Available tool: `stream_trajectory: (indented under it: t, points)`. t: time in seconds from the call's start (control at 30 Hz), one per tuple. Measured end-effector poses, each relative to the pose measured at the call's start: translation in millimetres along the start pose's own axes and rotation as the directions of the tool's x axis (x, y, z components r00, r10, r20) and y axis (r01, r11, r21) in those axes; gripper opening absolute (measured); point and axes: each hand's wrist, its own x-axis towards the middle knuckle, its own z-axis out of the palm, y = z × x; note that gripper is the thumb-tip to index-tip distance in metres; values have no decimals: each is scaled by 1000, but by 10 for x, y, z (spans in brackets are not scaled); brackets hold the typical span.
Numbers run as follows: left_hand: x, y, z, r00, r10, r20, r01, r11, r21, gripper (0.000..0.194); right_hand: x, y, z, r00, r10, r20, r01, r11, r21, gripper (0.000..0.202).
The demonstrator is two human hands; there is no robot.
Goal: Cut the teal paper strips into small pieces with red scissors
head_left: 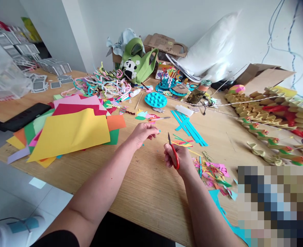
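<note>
My left hand is closed in a pinch above the table, with a tiny piece of blue paper showing at its fingertips. To its right, my right hand grips a pair of scissors by the red handles, blades pointing up and away. The blades are apart from the paper piece. Tiny blue bits lie on the wood beneath my hands. Beyond them are blue paper strips, a blue oval piece bearing raised blue blocks, and several coloured paper cutouts.
Stacked coloured sheets cover the left side. Paper scraps lie beside my right forearm. Egg-carton pieces fill the right, and a white string crosses toward them. A green panda bag, pipe cleaners and a jar stand behind.
</note>
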Motion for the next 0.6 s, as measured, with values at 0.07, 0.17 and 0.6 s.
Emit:
stream_trajectory:
  t: [0.07,0.17,0.6]
  points:
    - [2,92,-95,1000,5,-16,-3,987,159,12,10,13,-5,1000,-11,-27,12,1000,24,45]
    - [-1,163,-222,1000,-17,21,3,840,542,9,17,12,-4,998,-13,-58,17,997,69,47]
    - [-232,-13,-562,998,62,-22,-6,418,908,21,-13,-81,18,991,-38,-127,54,990,128,48]
